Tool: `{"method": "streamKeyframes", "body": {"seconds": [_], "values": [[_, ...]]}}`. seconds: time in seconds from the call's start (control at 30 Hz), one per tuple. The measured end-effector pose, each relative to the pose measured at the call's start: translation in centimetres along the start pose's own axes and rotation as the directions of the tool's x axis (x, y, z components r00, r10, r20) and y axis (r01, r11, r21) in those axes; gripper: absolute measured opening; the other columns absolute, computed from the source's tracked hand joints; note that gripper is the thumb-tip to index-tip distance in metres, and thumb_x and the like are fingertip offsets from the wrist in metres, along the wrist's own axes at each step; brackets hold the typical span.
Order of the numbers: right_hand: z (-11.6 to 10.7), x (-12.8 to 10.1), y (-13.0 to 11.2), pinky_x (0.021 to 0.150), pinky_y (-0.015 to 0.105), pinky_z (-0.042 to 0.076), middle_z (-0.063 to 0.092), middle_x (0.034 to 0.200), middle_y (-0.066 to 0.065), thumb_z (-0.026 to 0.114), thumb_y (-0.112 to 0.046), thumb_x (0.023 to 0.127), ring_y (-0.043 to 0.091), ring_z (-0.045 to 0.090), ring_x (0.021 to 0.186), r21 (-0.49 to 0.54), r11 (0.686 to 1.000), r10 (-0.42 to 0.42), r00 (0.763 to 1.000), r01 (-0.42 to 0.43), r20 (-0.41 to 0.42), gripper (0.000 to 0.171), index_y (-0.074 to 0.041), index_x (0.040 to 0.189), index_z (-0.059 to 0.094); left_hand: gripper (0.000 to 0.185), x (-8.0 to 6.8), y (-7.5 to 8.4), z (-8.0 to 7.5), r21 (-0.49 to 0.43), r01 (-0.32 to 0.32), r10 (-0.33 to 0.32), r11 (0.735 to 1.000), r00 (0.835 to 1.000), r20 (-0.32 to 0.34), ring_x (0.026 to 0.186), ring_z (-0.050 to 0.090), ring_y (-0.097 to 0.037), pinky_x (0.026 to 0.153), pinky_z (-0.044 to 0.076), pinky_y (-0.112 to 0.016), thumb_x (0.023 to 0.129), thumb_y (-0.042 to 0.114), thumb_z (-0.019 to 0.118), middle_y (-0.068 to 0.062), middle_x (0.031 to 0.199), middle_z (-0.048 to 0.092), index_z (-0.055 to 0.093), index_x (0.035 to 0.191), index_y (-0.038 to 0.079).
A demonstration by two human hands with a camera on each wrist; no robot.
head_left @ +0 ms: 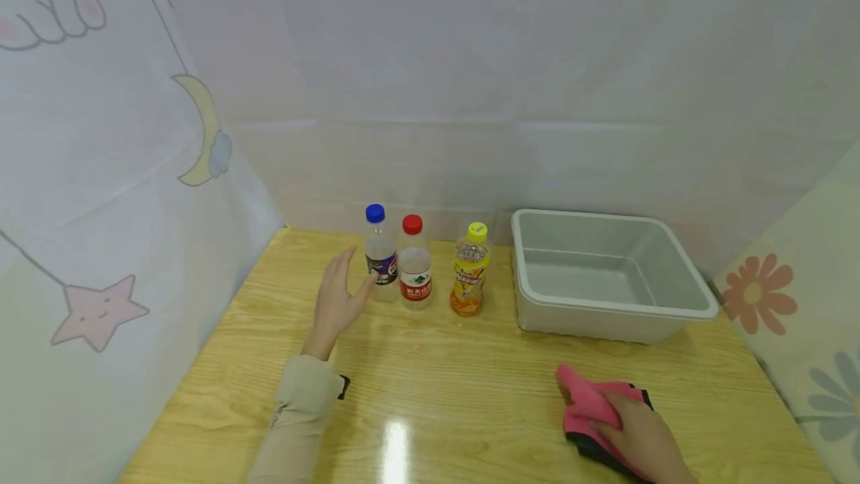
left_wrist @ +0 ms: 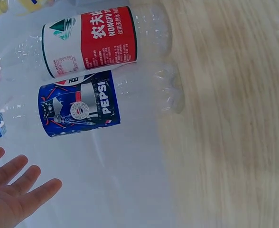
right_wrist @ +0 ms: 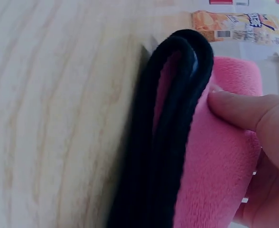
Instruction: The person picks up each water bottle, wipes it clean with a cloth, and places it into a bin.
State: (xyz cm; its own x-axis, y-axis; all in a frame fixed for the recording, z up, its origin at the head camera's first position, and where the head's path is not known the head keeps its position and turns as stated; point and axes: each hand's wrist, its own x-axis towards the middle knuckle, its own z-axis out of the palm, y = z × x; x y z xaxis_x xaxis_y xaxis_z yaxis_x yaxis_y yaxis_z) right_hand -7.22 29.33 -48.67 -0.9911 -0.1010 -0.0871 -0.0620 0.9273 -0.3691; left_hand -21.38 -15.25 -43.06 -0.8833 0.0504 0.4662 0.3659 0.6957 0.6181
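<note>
Broadly, a wooden worktop carries a grey tub at the back right. Left of it stand three bottles: orange drink bottle, red-capped water bottle and blue-capped cola bottle. The left hand, fingers spread, reaches just beside the cola bottle. The right hand pinches a folded pink-and-black cloth on the worktop, near front.
</note>
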Motion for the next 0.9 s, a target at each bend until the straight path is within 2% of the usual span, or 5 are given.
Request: {"method": "streamKeyframes", "body": {"seconds": [0.23, 0.4, 0.5, 0.67, 0.9], "values": [[-0.1, -0.3, -0.3, 0.061, 0.047, 0.048, 0.064, 0.079, 0.01, 0.075, -0.025, 0.074, 0.029, 0.061, 0.069, 0.062, 0.995, -0.065, 0.98, 0.078, -0.189, 0.043, 0.004, 0.103, 0.06, 0.062, 1.6, -0.2, -0.1, -0.026, -0.007, 0.007, 1.0, 1.0, -0.003, 0.122, 0.036, -0.039, 0.099, 0.031, -0.054, 0.088, 0.031, 0.058, -0.023, 0.134, 0.04, 0.036, 0.136, -0.002], [-0.1, -0.3, -0.2, 0.053, 0.034, 0.045, 0.062, 0.076, 0.006, 0.075, -0.017, 0.074, 0.016, 0.055, 0.063, 0.087, 0.989, -0.083, 0.94, 0.118, -0.332, 0.037, 0.003, 0.101, 0.059, 0.064, 2.7, -0.1, 0.1, -0.077, 0.018, -0.019, 0.997, 1.0, -0.01, 0.122, 0.037, -0.038, 0.099, 0.032, -0.054, 0.088, 0.029, 0.059, -0.023, 0.134, 0.039, 0.032, 0.138, -0.001], [-0.4, -0.3, -0.3, 0.052, 0.033, 0.044, 0.063, 0.078, 0.01, 0.072, -0.017, 0.078, 0.016, 0.054, 0.064, 0.121, 0.987, -0.055, 0.937, 0.102, -0.345, 0.04, 0.005, 0.108, 0.055, 0.067, 3.4, -0.2, 0.4, -0.111, 0.029, -0.031, 0.993, 0.999, -0.016, 0.121, 0.037, -0.038, 0.099, 0.032, -0.052, 0.087, 0.027, 0.061, -0.025, 0.133, 0.039, 0.03, 0.138, -0.003], [-0.9, -0.3, -0.6, 0.061, 0.048, 0.049, 0.06, 0.094, 0.029, 0.065, -0.02, 0.086, 0.034, 0.06, 0.077, 0.19, 0.98, 0.009, 0.953, 0.051, -0.302, 0.049, 0.009, 0.12, 0.044, 0.073, 4.5, -0.5, 1.0, -0.17, 0.064, -0.061, 0.983, 0.998, 0.025, 0.123, 0.035, -0.037, 0.1, 0.03, -0.051, 0.086, 0.029, 0.062, -0.024, 0.136, 0.036, 0.024, 0.141, -0.002], [-0.9, -0.1, -1.7, 0.062, 0.05, 0.049, 0.056, 0.101, 0.035, 0.063, -0.014, 0.087, 0.039, 0.059, 0.084, 0.257, 0.962, 0.003, 0.934, 0.095, -0.356, 0.052, 0.01, 0.126, 0.038, 0.075, 5.0, -1.2, 1.5, -0.196, 0.058, -0.043, 0.979, 0.996, 0.08, 0.127, 0.032, -0.036, 0.101, 0.028, -0.055, 0.086, 0.029, 0.063, -0.023, 0.14, 0.032, 0.021, 0.143, 0.002]]}}
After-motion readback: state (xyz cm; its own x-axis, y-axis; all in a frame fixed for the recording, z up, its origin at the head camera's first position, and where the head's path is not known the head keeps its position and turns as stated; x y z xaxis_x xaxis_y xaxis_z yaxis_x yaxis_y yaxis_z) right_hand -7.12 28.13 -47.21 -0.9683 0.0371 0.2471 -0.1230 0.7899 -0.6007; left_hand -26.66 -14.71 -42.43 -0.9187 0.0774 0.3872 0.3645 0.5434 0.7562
